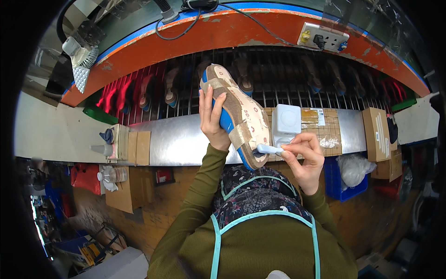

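Observation:
Held up sole side outward, a blue shoe last (227, 122) carries a brown and beige insole (251, 116) with tape strips across it. My left hand (213, 114) grips its left side, fingers wrapped over the edge. My right hand (304, 160) pinches a small pale-blue stick-like tool (268, 149). The tool's tip meets the insole near the lower, heel-like end; the exact contact is hard to make out. Just beyond my right hand stands a white square plastic container (288, 119) on a taped cardboard sheet (325, 135).
A metal ledge (179, 139) runs in front of me. Behind it, several lasts lie on a rack of bars (274, 95) under an orange beam (241, 32) with a power socket (323, 37). Cardboard boxes (376, 134) stand right; a blue bin (337, 179) holds a plastic bag.

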The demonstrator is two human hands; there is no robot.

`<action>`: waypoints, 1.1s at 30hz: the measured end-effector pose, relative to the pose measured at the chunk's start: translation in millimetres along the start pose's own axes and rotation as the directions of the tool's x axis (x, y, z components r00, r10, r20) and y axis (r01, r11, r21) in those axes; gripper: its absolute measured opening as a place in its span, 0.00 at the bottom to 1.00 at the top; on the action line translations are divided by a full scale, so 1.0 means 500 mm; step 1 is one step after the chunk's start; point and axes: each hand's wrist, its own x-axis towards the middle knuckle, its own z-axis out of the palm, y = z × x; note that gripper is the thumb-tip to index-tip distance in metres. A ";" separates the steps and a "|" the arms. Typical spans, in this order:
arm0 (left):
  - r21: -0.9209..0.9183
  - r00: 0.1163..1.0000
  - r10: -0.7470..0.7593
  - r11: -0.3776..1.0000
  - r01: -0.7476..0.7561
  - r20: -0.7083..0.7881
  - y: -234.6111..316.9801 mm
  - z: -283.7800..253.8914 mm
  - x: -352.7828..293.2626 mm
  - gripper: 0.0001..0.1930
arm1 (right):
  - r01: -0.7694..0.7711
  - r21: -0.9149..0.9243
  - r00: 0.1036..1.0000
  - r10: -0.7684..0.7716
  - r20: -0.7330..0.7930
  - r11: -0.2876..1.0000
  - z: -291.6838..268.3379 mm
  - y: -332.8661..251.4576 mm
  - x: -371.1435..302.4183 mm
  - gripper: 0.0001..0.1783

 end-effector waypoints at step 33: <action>0.019 0.999 0.000 1.000 0.000 -0.042 0.018 0.042 -0.001 0.31 | 0.237 -0.394 0.955 -0.288 -0.074 0.888 -0.017 -0.012 0.003 0.14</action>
